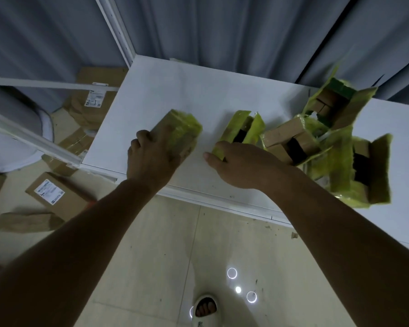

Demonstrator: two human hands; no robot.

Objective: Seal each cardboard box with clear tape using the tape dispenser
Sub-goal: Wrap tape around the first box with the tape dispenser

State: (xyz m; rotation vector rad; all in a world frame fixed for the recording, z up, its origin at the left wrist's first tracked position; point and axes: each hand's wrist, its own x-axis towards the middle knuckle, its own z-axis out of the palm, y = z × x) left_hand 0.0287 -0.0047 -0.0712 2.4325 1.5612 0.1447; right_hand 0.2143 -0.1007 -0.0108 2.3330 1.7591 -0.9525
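Observation:
My left hand point(149, 159) grips a small cardboard box point(178, 132) wrapped in yellow-green tape, near the left end of the white table point(165, 90); the box looks blurred. My right hand point(241, 165) holds the near end of a second small box point(240, 129) whose yellow-green flaps stand open, showing a dark inside. Further right lies a heap of several similar boxes point(340, 147), some open, with torn yellow-green tape. No tape dispenser shows in this view.
Grey curtains point(222, 31) hang behind the table. Left of the table, brown parcels point(57, 197) with white labels lie on the tiled floor by a white frame point(33, 135). A foot in a white slipper point(206, 310) stands below the table's front edge.

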